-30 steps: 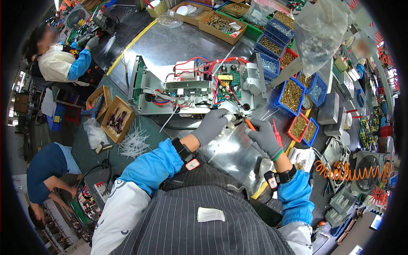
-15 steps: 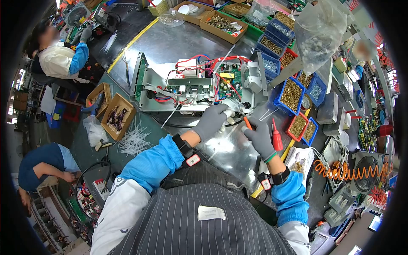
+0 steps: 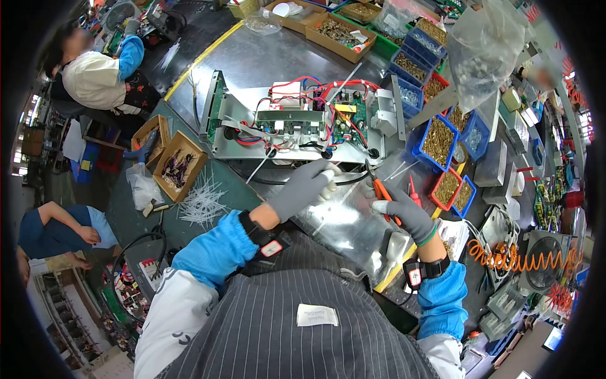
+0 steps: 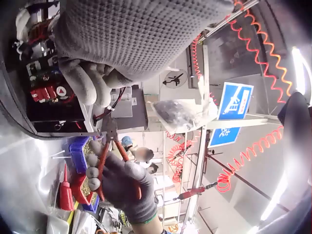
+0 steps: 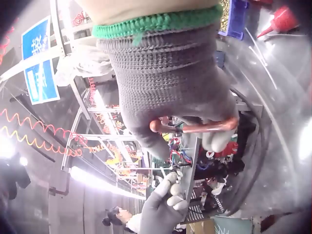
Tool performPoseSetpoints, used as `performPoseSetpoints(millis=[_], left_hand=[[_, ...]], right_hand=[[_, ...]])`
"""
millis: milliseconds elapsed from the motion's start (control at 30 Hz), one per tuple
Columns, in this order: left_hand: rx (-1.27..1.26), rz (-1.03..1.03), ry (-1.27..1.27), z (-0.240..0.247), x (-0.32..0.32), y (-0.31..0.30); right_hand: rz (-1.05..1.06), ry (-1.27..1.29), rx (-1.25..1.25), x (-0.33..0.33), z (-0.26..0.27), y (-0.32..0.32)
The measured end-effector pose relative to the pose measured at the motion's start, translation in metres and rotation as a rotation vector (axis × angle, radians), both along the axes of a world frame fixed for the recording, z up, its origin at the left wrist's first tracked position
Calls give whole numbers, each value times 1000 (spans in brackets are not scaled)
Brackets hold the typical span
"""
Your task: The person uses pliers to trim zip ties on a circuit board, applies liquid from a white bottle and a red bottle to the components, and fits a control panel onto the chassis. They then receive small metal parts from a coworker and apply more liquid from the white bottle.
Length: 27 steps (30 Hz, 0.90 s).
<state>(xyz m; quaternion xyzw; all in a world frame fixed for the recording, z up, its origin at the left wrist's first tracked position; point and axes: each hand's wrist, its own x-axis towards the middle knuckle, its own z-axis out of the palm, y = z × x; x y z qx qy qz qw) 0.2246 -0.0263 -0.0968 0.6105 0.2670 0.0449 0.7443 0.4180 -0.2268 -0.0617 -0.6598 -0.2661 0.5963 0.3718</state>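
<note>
Just on our side of the open chassis point(image 3: 297, 128), our right grip point(image 3: 407, 215) holds the pliers point(image 3: 380, 188); whether our left grip point(image 3: 303, 189) pinches anything, we cannot tell. We judge the pliers stiff, fairly light, best held by their 2 orange handles point(image 4: 101, 168).

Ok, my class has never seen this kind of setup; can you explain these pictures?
No robot here: a gloved person works at a metal table. The wide picture is taken from the head, looking down; the other two from the left and right wrists. On the table sits an open metal case with wires and green circuit boards. To its right stand bins of small metal parts, with a red bottle nearer the person; to the left lies a pile of thin white strips. The right hand holds orange-handled pliers. The left hand is near the case; whether its fingers hold anything is hard to tell.
</note>
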Motion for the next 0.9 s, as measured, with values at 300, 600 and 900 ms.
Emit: performPoseSetpoints(millis=[300,600,900], left_hand=[[215,300,8,53,-21,23],[723,-3,-51,44,11,53],[679,11,15,46,16,55]], right_hand=[[-23,-308,209,-33,4,9],[211,-1438,316,-52,10,53],[254,-1428,326,-49,9,60]])
